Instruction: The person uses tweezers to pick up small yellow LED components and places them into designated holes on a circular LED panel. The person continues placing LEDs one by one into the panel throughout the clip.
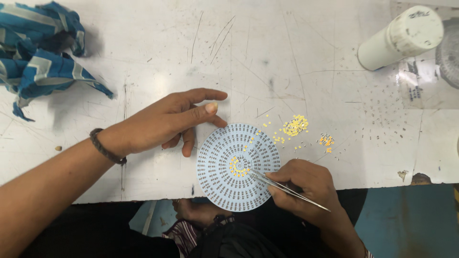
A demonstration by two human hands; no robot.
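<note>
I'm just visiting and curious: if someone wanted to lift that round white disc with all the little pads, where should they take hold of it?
Probably by the near rim of the round circuit board, coming from the table's front edge. That part overhangs the white table, so fingers can pinch it from above and below. The middle carries loose yellow chips, where the right hand works with tweezers, so it is best avoided.

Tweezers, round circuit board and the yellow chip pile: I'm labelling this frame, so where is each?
Tweezers (287,188): head view, middle of the metal arms.
Round circuit board (224,184): head view, bare lower-left area of the disc.
Yellow chip pile (295,126): head view, centre of the heap.
</note>
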